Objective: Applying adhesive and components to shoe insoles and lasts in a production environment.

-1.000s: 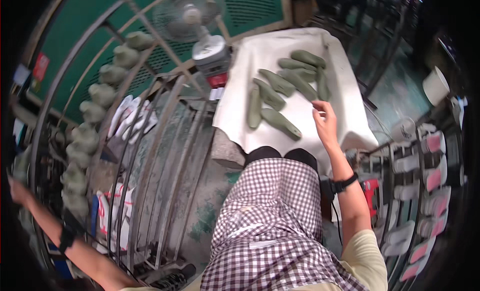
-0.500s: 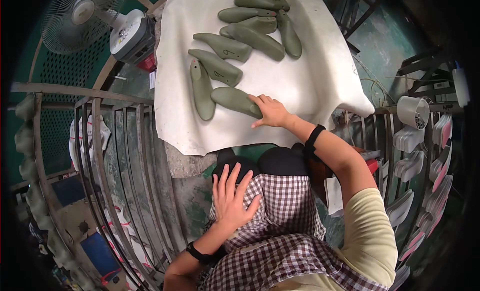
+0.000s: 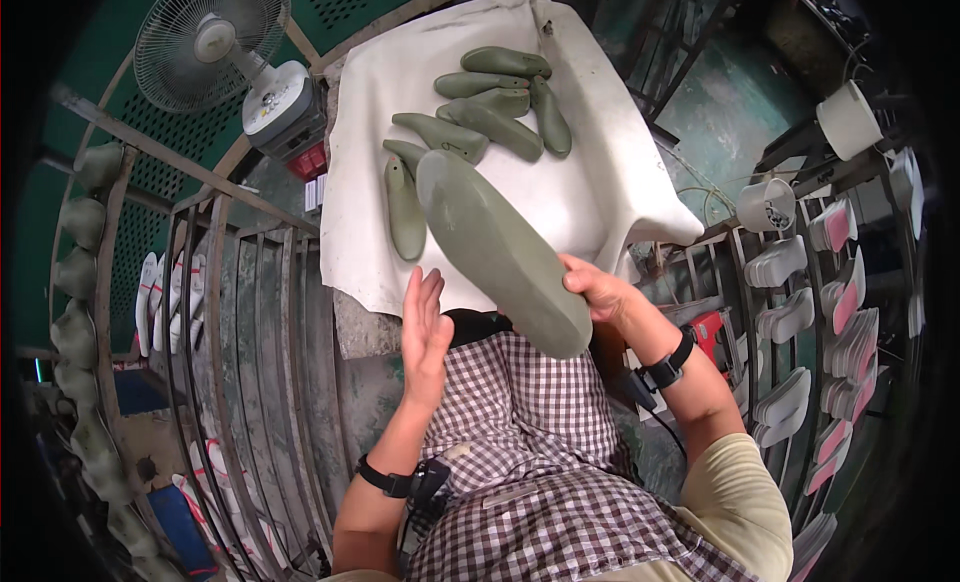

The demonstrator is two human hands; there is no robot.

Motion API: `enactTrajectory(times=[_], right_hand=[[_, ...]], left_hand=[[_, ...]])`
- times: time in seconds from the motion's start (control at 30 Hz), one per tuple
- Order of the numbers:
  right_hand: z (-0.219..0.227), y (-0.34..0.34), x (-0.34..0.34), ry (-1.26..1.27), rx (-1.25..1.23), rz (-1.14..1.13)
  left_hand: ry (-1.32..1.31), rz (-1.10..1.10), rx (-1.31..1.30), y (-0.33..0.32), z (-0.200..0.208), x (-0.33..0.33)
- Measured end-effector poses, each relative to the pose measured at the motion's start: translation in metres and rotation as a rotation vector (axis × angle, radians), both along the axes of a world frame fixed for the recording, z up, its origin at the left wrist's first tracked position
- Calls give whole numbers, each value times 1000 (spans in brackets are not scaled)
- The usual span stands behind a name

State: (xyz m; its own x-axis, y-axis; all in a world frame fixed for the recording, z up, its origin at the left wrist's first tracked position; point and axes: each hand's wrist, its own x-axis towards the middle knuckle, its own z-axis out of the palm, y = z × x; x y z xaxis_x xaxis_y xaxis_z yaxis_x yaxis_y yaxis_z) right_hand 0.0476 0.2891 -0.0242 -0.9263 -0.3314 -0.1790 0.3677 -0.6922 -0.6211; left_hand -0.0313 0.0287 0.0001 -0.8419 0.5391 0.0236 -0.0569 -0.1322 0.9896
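Note:
A green shoe last (image 3: 505, 257) is up in the air close to me, with my right hand (image 3: 600, 290) wrapped round its heel end; most of those fingers are behind it. Its toe points away to the upper left. My left hand (image 3: 424, 332) is raised beside it, fingers stretched out and nothing in them, apart from the last. Beyond, several more green lasts lie on the white sheet: one stands lengthwise at the left (image 3: 405, 210), another slants behind it (image 3: 440, 135), and a loose group (image 3: 500, 122) is farther back. The held last hides part of one.
The white sheet (image 3: 350, 212) covers the work surface before me. A fan (image 3: 213, 40) stands at the far left. Metal racks (image 3: 250, 282) run along my left, with a row of green lasts (image 3: 80, 322) at the edge. Stacked insoles (image 3: 785, 412) and a white cup (image 3: 767, 204) are at right.
My right hand has lifted the shoe last off the sheet toward me. My left hand has risen from my lap and turned on edge. The view has shifted slightly.

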Motion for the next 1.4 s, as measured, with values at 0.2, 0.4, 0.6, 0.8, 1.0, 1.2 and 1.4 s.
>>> enactTrajectory(times=[0.2,0.4,0.6,0.8,1.0,1.2,1.4], right_hand=[[57,-78,91,113,547,38],[127,120,147,215,2066,-1419],[106,322,186,-1036,1979,-1506],[75,393,207,-938,1905,-1435],[102,466,297,-1004,1969,-1226],[112,403,253,-1029,2323,-1306],[90,35,206,95,1543,-1345]], left_hand=[[-606,-263,451,-4,37,10],[-306,-212,-69,-8,-8,45],[-230,-152,-99,-7,-5,49],[-202,-158,-46,-14,-9,47],[-137,-264,-52,-3,-12,40],[-36,-196,-55,-15,-30,41],[100,-201,-29,-25,-32,41]])
